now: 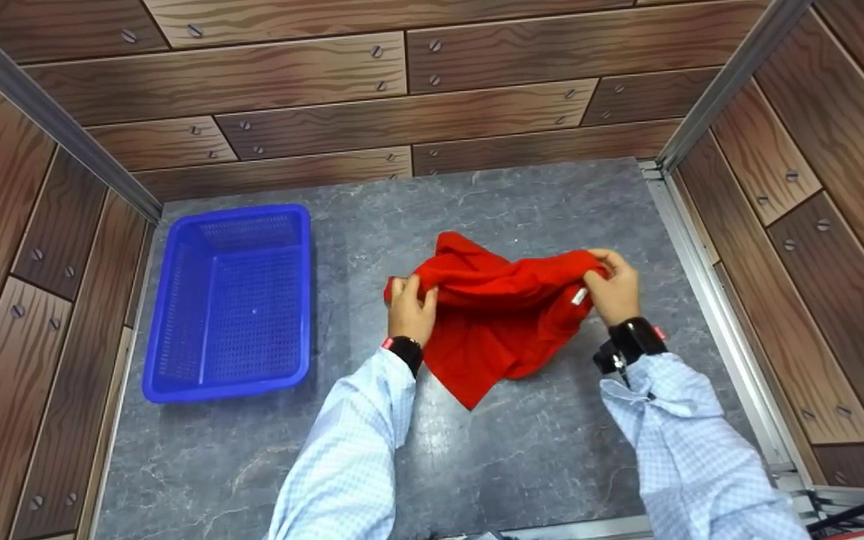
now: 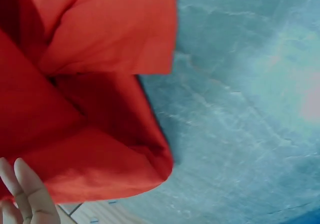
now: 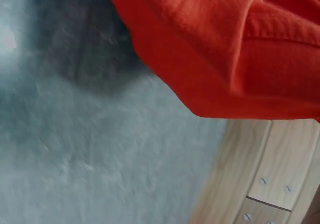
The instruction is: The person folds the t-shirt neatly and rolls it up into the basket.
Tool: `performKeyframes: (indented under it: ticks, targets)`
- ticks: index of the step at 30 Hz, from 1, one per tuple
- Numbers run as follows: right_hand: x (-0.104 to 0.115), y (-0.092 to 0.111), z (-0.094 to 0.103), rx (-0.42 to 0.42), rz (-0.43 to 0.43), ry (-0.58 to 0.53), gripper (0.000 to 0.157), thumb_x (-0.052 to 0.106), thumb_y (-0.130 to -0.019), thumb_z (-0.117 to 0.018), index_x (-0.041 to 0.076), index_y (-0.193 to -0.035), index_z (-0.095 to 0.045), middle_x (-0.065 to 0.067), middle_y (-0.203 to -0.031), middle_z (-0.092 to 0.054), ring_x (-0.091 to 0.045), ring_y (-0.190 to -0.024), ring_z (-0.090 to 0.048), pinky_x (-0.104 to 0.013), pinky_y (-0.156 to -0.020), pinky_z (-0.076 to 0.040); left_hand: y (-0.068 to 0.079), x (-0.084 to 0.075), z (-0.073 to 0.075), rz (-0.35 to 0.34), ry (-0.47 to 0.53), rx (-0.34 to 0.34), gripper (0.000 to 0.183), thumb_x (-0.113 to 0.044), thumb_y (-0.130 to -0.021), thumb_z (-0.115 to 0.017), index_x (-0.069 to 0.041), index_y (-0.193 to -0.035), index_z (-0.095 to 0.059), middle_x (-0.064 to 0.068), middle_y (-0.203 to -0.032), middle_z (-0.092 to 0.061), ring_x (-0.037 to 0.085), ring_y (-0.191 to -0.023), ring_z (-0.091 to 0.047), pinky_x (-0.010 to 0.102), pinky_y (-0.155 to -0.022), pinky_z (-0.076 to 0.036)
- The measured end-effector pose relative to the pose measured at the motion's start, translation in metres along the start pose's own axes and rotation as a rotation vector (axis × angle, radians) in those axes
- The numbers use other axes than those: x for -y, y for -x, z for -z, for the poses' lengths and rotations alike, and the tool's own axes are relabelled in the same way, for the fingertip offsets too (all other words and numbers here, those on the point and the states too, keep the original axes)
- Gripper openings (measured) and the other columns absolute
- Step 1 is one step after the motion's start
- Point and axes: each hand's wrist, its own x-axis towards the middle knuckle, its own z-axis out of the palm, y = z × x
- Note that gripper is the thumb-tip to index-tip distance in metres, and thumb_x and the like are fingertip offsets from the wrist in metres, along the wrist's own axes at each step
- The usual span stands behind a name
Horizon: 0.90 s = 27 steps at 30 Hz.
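A crumpled red cloth [image 1: 492, 300] with a small white tag [image 1: 580, 295] hangs between both hands over the grey surface, one corner pointing toward the person. At its left side, my left hand [image 1: 411, 315] pinches the edge between thumb and fingers. My right hand [image 1: 615, 289] grips the upper right corner, close to the tag. In the left wrist view, the fingers [image 2: 31, 191] show at the lower left against the cloth [image 2: 90, 154]. Folds of the same cloth [image 3: 215, 59] fill the top right of the right wrist view, where the right hand is out of sight.
To the left stands a blue plastic basket [image 1: 301, 300] with perforated walls. Wood-patterned panels [image 1: 312, 67] enclose the back and both sides. A metal rail [image 1: 717, 322] runs along the right edge of the grey marbled surface [image 1: 372, 225].
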Motion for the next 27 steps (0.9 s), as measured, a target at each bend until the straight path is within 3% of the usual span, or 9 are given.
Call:
performKeyframes:
  ticks: [3, 7, 14, 17, 20, 23, 27]
  targets:
    - [0.005, -0.004, 0.006, -0.013, 0.074, 0.022, 0.034, -0.017, -0.070, -0.046, -0.016, -0.101, -0.060, 0.010, -0.076, -0.064, -0.001, -0.065, -0.055, -0.013, -0.059, -0.044, 0.006, 0.004, -0.001, -0.017, -0.038, 0.078, 0.022, -0.024, -0.082, -0.064, -0.006, -0.079, -0.051, 0.008, -0.090, -0.048, 0.023, -0.071, -0.054, 0.031, -0.065, -0.045]
    - [0.002, -0.007, 0.013, -0.036, 0.125, 0.068, 0.034, -0.016, -0.070, -0.046, -0.013, -0.100, -0.062, 0.010, -0.076, -0.064, -0.001, -0.064, -0.055, -0.013, -0.057, -0.043, 0.014, 0.011, -0.002, -0.053, -0.094, 0.181, 0.022, -0.024, -0.080, -0.066, -0.008, -0.075, -0.051, 0.008, -0.091, -0.051, 0.026, -0.076, -0.056, 0.034, -0.069, -0.046]
    - [-0.034, 0.006, 0.021, -0.001, 0.003, 0.144, 0.033, -0.017, -0.070, -0.049, -0.012, -0.101, -0.061, 0.008, -0.068, -0.060, -0.006, -0.046, -0.051, -0.018, -0.042, -0.043, 0.027, 0.021, -0.006, -0.170, -0.186, 0.268, 0.017, -0.021, -0.079, -0.066, -0.005, -0.080, -0.060, 0.009, -0.094, -0.057, 0.029, -0.086, -0.056, 0.036, -0.077, -0.045]
    - [-0.058, 0.015, 0.027, 0.112, -0.069, 0.284, 0.034, -0.014, -0.072, -0.053, -0.008, -0.105, -0.061, 0.003, -0.066, -0.058, -0.005, -0.047, -0.051, -0.018, -0.045, -0.044, 0.031, 0.024, -0.006, -0.230, -0.218, 0.292, 0.018, -0.019, -0.079, -0.066, -0.005, -0.090, -0.065, 0.009, -0.100, -0.059, 0.031, -0.093, -0.055, 0.038, -0.083, -0.044]
    - [-0.084, 0.022, 0.034, 0.305, -0.091, 0.518, 0.037, -0.009, -0.072, -0.055, -0.003, -0.109, -0.061, -0.006, -0.070, -0.057, -0.007, -0.052, -0.050, -0.021, -0.052, -0.043, 0.036, 0.027, -0.008, -0.283, -0.247, 0.326, 0.019, -0.018, -0.080, -0.065, -0.006, -0.095, -0.065, 0.008, -0.105, -0.060, 0.031, -0.102, -0.053, 0.039, -0.091, -0.041]
    - [-0.104, 0.027, 0.040, 0.504, -0.041, 0.727, 0.042, -0.002, -0.068, -0.057, -0.001, -0.110, -0.061, -0.017, -0.086, -0.062, -0.017, -0.065, -0.054, -0.030, -0.061, -0.044, 0.041, 0.027, -0.009, -0.347, -0.274, 0.364, 0.018, -0.019, -0.081, -0.064, -0.007, -0.094, -0.064, 0.008, -0.104, -0.062, 0.030, -0.107, -0.053, 0.039, -0.095, -0.039]
    - [-0.108, 0.029, 0.039, 0.651, 0.054, 0.831, 0.048, 0.007, -0.065, -0.061, -0.002, -0.112, -0.059, -0.026, -0.106, -0.060, -0.037, -0.089, -0.057, -0.043, -0.077, -0.045, 0.051, 0.026, -0.012, -0.432, -0.306, 0.417, 0.013, -0.023, -0.081, -0.064, -0.010, -0.085, -0.060, 0.006, -0.089, -0.066, 0.027, -0.096, -0.058, 0.036, -0.087, -0.044]
